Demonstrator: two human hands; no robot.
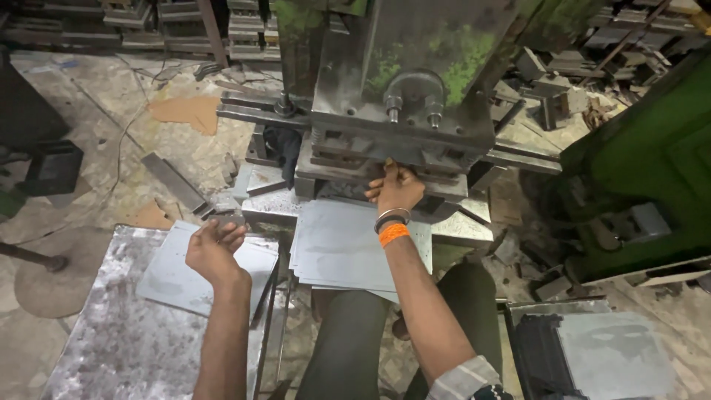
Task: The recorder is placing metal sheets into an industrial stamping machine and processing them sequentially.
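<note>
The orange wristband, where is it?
In the head view, the orange wristband sits on the right hand's wrist, above the stack of metal sheets, just below the press.

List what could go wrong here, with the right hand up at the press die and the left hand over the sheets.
1. The right hand reaches into the gap under the press die; if the ram came down, fingers could be crushed.
2. The thin metal sheets below that wrist have bare edges that might cut skin.
3. The left hand holds a small piece above another sheet stack; it could slip and fall.
</note>
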